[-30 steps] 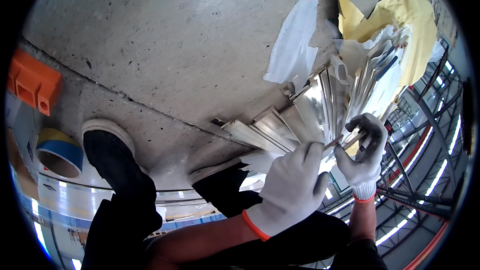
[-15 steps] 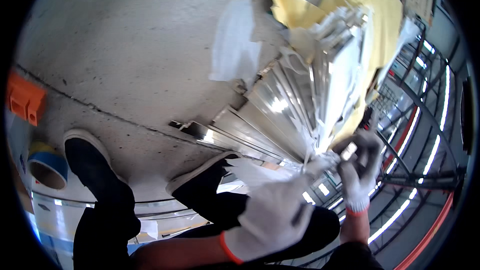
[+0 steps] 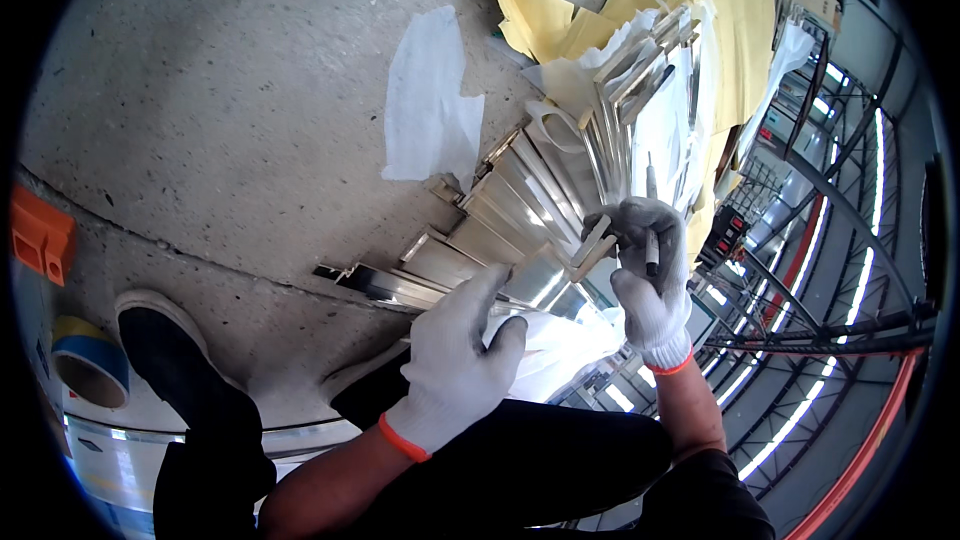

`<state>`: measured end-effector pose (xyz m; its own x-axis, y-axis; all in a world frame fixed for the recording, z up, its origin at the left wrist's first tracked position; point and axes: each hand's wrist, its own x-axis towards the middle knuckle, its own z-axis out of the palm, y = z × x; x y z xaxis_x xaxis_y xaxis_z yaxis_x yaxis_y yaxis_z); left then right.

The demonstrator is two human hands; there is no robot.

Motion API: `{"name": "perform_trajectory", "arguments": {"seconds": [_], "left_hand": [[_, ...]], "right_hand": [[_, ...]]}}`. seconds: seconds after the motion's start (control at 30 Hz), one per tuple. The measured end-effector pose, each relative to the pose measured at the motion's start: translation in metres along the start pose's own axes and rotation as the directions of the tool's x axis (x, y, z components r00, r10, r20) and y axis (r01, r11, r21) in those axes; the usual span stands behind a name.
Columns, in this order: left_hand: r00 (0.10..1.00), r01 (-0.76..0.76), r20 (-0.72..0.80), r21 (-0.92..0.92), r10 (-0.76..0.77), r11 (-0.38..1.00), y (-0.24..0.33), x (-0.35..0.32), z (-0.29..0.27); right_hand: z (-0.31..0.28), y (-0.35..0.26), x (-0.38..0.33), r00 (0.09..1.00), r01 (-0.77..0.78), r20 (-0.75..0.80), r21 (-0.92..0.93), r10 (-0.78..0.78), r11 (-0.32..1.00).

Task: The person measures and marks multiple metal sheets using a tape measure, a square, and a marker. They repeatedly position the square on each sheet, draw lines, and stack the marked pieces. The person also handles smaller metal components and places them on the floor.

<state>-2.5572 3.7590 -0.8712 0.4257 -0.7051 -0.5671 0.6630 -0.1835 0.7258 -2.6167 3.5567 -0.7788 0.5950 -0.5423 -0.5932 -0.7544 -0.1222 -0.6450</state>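
Observation:
My left hand, in a white knit glove with an orange cuff, has its thumb and fingers apart and nothing visible in them. It hovers beside the near part of a stack of shiny metal profiles. My right hand, gloved alike with darkened fingertips, is curled around a slim pen-like tool whose thin tip points away from me. Next to those fingers is the angled end of a profile; whether they touch it I cannot tell. White wrapping film hangs between my hands.
Torn yellow paper lies around the far profiles. A white sheet rests on the concrete floor. To the left are an orange plastic piece and a tape roll; my shoe is near them. Steel framing stands right.
My left hand has drawn back leftward from the profiles' near end, and its fingers now show apart. My right hand has moved farther away and left, with the pen-like tool now plainly visible.

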Motion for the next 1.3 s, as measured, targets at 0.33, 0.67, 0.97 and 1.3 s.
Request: {"name": "perform_trajectory", "arguments": {"seconds": [0.33,0.67,0.97,1.3], "left_hand": [[0.789,0.443,0.612,-0.506,-0.055,0.74,0.005,0.014,-0.044],[0.768,0.562,0.633,-0.591,-0.098,0.579,-0.025,0.0,0.022],[0.947,0.321,-0.002,-0.009,-0.321,0.947,-0.018,0.027,0.005],[0.855,0.47,0.37,-0.256,-0.364,0.845,-0.034,0.047,-0.011]], "right_hand": [[0.002,0.004,-0.008,0.99,0.14,0.024,-0.169,-0.138,0.976],[-0.004,-0.05,-0.048,0.987,-0.102,-0.149,-0.264,0.064,0.959],[0.015,-0.035,-0.018,0.992,-0.101,-0.106,-0.367,0.066,0.925],[0.025,-0.037,-0.023,0.963,-0.186,-0.224,-0.159,0.148,0.97]]}}
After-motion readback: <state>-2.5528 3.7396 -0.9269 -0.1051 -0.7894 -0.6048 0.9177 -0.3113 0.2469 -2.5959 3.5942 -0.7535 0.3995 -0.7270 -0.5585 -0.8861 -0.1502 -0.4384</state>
